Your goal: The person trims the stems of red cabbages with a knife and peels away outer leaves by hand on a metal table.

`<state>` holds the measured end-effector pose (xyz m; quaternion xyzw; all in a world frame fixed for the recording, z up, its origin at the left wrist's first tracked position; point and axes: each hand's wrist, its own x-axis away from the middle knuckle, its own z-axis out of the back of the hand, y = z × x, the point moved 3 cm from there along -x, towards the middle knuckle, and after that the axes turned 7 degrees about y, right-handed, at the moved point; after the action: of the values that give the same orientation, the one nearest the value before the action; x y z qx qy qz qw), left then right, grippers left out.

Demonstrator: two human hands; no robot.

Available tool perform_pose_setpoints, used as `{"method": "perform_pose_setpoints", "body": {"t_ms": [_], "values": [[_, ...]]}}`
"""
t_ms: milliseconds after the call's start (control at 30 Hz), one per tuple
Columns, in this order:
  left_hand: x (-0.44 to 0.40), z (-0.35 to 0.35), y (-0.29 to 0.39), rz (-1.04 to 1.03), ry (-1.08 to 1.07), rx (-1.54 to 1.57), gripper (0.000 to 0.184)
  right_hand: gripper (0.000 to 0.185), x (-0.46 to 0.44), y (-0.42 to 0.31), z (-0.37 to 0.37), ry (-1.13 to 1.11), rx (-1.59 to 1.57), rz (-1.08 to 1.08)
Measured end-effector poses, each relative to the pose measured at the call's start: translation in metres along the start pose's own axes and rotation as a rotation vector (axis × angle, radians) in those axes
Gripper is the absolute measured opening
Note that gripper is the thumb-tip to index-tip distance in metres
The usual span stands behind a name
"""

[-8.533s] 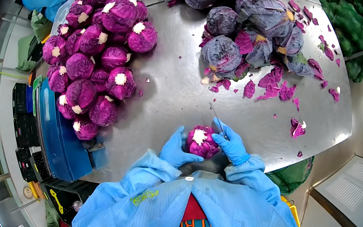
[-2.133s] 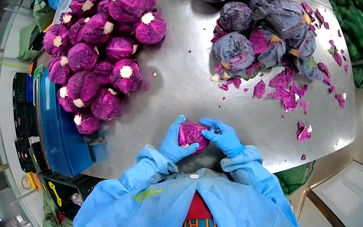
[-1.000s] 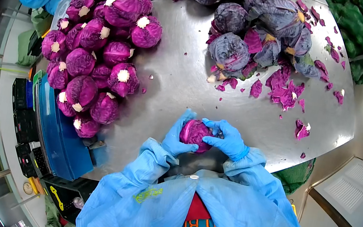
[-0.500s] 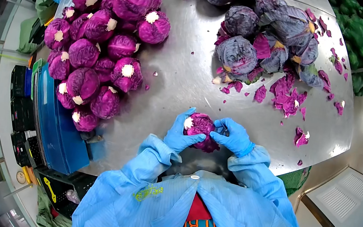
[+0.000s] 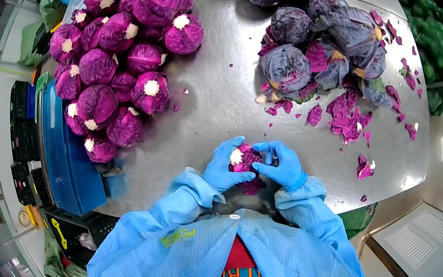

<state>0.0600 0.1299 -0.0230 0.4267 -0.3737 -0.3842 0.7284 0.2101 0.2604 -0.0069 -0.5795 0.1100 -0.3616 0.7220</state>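
Observation:
A small red cabbage (image 5: 245,157) with a white cut stem is held between my gloved hands near the table's front edge. My left hand (image 5: 223,165) wraps round its left side, thumb across the front. On its right side, the thumb and index finger of my right hand (image 5: 282,167) press against the cabbage. Something small and dark shows among the curled right fingers, too hidden to name. Below the cabbage hangs a loose purple leaf (image 5: 252,186).
Trimmed red cabbages (image 5: 106,67) are heaped at the left of the steel table (image 5: 211,90). Untrimmed greyish cabbages (image 5: 285,67) lie at the back right, with torn leaves (image 5: 346,120) around them. A blue bin (image 5: 75,164) stands at the left edge.
The cabbage has turned in my hands, its white stem now nearer the middle. My right hand has moved left and closed over its right side. A loose leaf now hangs lower.

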Motion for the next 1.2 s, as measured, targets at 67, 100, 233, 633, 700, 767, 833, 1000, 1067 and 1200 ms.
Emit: {"method": "perform_pose_setpoints", "body": {"t_ms": [67, 100, 233, 633, 700, 767, 833, 1000, 1067, 1200], "values": [[0.000, 0.001, -0.001, -0.016, 0.003, -0.007, 0.093, 0.051, 0.006, 0.010, -0.005, 0.013, -0.027, -0.082], [0.000, 0.001, 0.000, -0.024, 0.005, -0.030, 0.093, 0.052, 0.010, 0.015, -0.008, 0.021, -0.041, -0.125], [0.002, -0.004, 0.003, -0.079, 0.031, -0.085, 0.093, 0.055, 0.018, 0.027, -0.018, 0.057, -0.174, -0.259], [0.002, 0.003, -0.007, -0.117, -0.063, 0.095, 0.098, 0.045, 0.005, 0.017, -0.012, 0.081, -0.128, 0.132], [0.004, 0.004, -0.008, -0.080, -0.050, 0.109, 0.098, 0.043, 0.012, 0.013, -0.018, 0.050, -0.129, 0.158], [0.005, 0.002, -0.008, -0.060, -0.036, 0.096, 0.097, 0.042, 0.020, 0.004, -0.017, 0.129, -0.080, 0.190], [0.005, 0.000, -0.004, -0.056, -0.031, 0.051, 0.097, 0.042, 0.029, 0.002, -0.019, 0.209, -0.009, 0.211], [0.005, -0.003, 0.006, -0.132, -0.042, 0.033, 0.096, 0.026, 0.029, 0.030, -0.015, 0.142, -0.164, 0.073], [0.005, -0.002, 0.008, -0.175, -0.058, 0.023, 0.096, 0.019, 0.025, 0.048, -0.015, 0.035, -0.318, -0.041], [0.000, 0.003, 0.013, -0.287, -0.132, -0.023, 0.094, 0.014, 0.024, 0.060, -0.014, -0.019, -0.373, -0.102]]}}
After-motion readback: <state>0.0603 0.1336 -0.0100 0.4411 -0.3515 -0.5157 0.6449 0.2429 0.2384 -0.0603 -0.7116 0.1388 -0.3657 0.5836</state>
